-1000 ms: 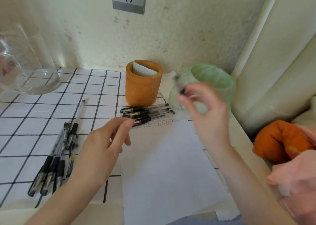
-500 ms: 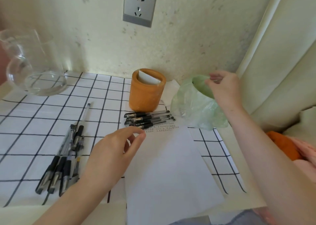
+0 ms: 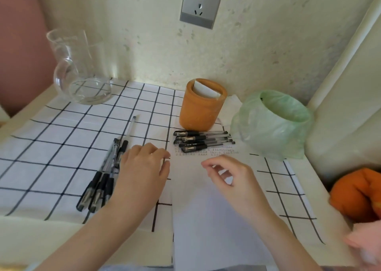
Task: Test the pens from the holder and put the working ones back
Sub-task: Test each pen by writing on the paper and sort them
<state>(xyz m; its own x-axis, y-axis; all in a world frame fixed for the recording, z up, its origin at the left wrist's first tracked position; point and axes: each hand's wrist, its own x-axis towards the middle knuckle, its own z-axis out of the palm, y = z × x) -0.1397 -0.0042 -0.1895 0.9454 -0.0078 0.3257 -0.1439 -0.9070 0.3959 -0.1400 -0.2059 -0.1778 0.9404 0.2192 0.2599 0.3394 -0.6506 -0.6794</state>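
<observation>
An orange pen holder (image 3: pixel 201 105) stands at the back with only a white card inside. In front of it several black pens (image 3: pixel 203 140) lie side by side on the top of a white paper sheet (image 3: pixel 208 219) that bears scribble lines. Another bunch of black pens (image 3: pixel 101 180) lies to the left on the checked cloth, with one clear pen (image 3: pixel 130 127) beyond them. My left hand (image 3: pixel 142 173) rests on the paper's left edge, fingers relaxed. My right hand (image 3: pixel 231 178) hovers over the paper, fingers loosely curled, holding nothing.
A bin lined with a green plastic bag (image 3: pixel 272 124) stands at the right, a black bit on its inner rim. A glass jug (image 3: pixel 80 70) with a little water sits at the back left. An orange cloth (image 3: pixel 356 194) lies past the table's right edge. A wall socket (image 3: pixel 201 3) is above.
My right hand has come back from the green bin to above the paper, and it is empty; a second ago it pinched a small dark piece. The left hand stayed on the paper's edge.
</observation>
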